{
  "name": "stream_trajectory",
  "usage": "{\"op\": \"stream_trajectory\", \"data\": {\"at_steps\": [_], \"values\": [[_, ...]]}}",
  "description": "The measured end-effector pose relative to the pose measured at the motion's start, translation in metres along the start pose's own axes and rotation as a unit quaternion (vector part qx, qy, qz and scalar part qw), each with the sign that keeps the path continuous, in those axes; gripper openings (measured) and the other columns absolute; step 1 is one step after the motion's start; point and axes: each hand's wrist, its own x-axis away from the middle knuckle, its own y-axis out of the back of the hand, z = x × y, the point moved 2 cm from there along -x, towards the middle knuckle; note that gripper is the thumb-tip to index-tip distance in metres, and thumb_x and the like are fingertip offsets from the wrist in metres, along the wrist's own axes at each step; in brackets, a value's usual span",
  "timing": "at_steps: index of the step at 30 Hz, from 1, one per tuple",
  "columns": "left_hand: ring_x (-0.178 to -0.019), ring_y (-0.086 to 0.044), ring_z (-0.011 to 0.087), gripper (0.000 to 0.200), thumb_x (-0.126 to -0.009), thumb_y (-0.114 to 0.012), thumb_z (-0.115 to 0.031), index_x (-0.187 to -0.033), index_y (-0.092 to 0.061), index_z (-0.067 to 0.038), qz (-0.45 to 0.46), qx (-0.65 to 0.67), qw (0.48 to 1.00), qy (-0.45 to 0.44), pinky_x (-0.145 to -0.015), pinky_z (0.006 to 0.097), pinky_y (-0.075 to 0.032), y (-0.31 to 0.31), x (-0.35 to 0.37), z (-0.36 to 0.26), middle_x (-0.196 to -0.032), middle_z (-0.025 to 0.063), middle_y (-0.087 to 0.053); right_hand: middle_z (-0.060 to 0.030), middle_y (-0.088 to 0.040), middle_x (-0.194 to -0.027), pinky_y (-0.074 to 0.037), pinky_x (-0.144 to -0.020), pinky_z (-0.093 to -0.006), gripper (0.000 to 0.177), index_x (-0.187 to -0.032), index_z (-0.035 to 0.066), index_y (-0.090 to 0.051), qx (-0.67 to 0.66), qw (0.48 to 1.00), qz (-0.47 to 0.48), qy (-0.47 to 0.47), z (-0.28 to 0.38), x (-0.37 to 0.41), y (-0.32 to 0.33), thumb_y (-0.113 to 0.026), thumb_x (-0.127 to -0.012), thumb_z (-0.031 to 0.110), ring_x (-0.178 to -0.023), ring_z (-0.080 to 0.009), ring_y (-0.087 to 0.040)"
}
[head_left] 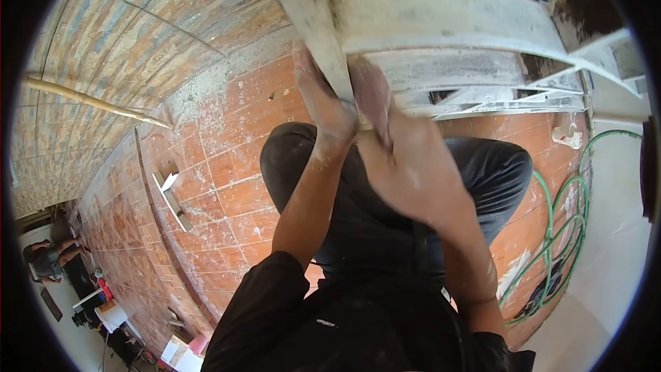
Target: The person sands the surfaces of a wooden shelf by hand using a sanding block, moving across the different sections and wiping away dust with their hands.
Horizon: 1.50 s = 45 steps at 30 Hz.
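Observation:
A dusty, white-coated post (pixel 310 17) comes down from the top of the view, joined on its right to a broad white board (pixel 441 17). My left hand (pixel 323 107) is closed around the post's near end, with fingers along its left side. On the other side, my right hand (pixel 416 169) is closed on a dusty reddish-brown piece of sandpaper (pixel 372 89), which lies against the post's right face. Motion blurs the right hand a little, and its fingertips are partly hidden.
White shelf-like slats (pixel 509 100) stand to the right. A green hose (pixel 582 213) lies coiled on the tiled floor (pixel 234 158). At left are a wooden stick (pixel 96 101) and a white angled piece (pixel 172 201). Another person (pixel 48 258) is far left.

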Motion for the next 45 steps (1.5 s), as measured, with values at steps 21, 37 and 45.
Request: {"op": "stream_trajectory", "data": {"at_steps": [21, 37, 45], "values": [[-0.096, -0.052, 0.0181, 0.045, -0.100, -0.025, -0.034, -0.121, -0.045, 0.000, 0.048, -0.014, 0.998, -0.049, -0.085, 0.0327, -0.042, -0.006, 0.005, -0.005, -0.105, 0.0093, -0.054, -0.0320, -0.056, -0.069, -0.046, -0.064, -0.0524, 0.024, -0.100, -0.009, -0.054, 0.048, 0.991, 0.090, -0.088, 0.006, 0.011, -0.005, -0.053, -0.081, 0.005, -0.071, -0.0527, -0.055], [-0.088, -0.057, 0.0149, 0.048, -0.101, -0.022, -0.038, -0.121, -0.041, 0.000, -0.011, -0.063, 0.998, -0.008, -0.073, 0.0285, -0.049, 0.000, 0.010, -0.004, -0.100, 0.0083, -0.055, -0.0362, -0.059, -0.084, -0.050, -0.066, -0.0524, 0.043, -0.123, -0.006, -0.048, 0.174, 0.972, 0.126, -0.093, 0.010, 0.014, -0.007, -0.048, -0.081, 0.003, -0.067, -0.0474, -0.060], [-0.108, -0.054, 0.0177, 0.050, -0.100, -0.026, -0.036, -0.129, -0.040, 0.002, -0.048, 0.103, 0.993, -0.013, -0.087, 0.0309, -0.047, -0.006, 0.015, -0.001, -0.118, 0.0105, -0.055, -0.0314, -0.061, -0.070, -0.049, -0.057, -0.0526, 0.029, -0.107, -0.008, -0.058, 0.223, 0.975, -0.005, 0.004, -0.005, 0.010, 0.035, -0.049, -0.083, 0.006, -0.058, -0.0425, -0.062]]}}
